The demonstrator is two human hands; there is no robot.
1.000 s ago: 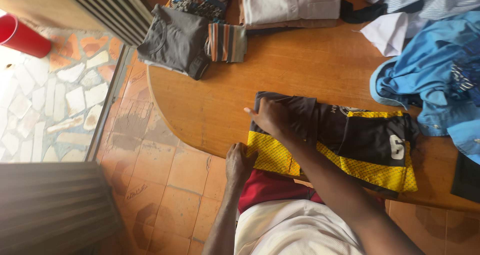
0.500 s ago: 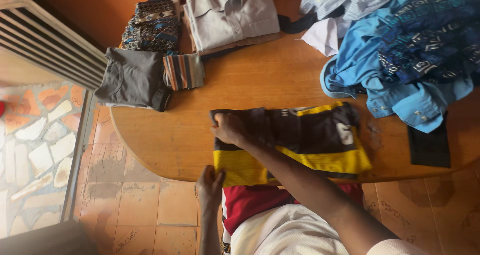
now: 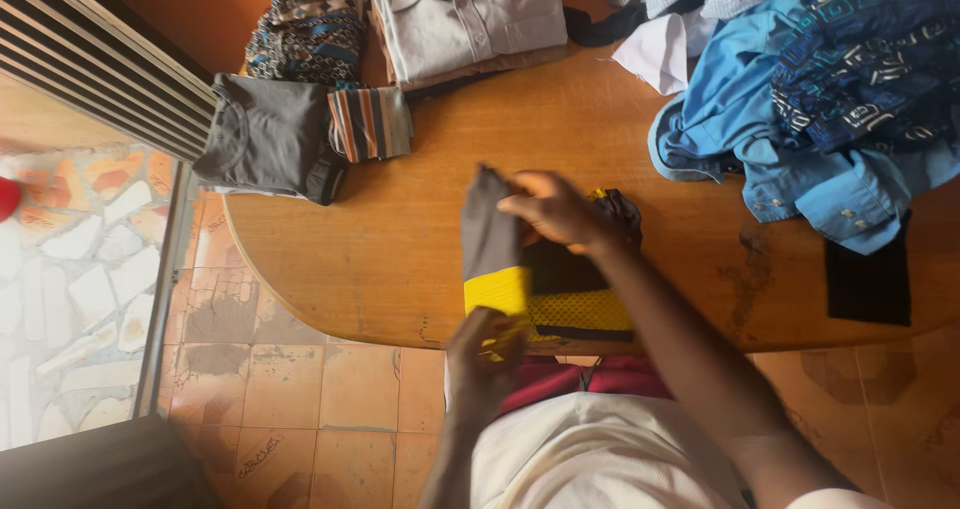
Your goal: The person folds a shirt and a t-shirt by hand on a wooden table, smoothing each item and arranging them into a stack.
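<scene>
Both hands on a black-and-yellow jersey [image 3: 545, 284] at the near edge of the wooden table [image 3: 400, 239], centre of frame.

Right hand [image 3: 550, 209]: fingers pinched on the upper fold of the jersey, just above frame centre, lifting a dark grey panel clear of the tabletop. Left hand [image 3: 485, 354]: lower centre, closed on the yellow hem at the table edge; blurred, finger detail not readable. Jersey bunched narrow between the two hands, partly resting on the table.
Upper left of frame: folded grey t-shirt [image 3: 265, 139], with a striped folded cloth [image 3: 370, 122] touching its right side and a dark patterned folded garment [image 3: 305, 29] above it. Top centre: folded pale grey shirt [image 3: 465, 14]. Upper right: loose heap of blue shirts [image 3: 820, 99]. Right edge: flat black cloth [image 3: 868, 279]. Tiled floor [image 3: 290, 389] at lower left.
</scene>
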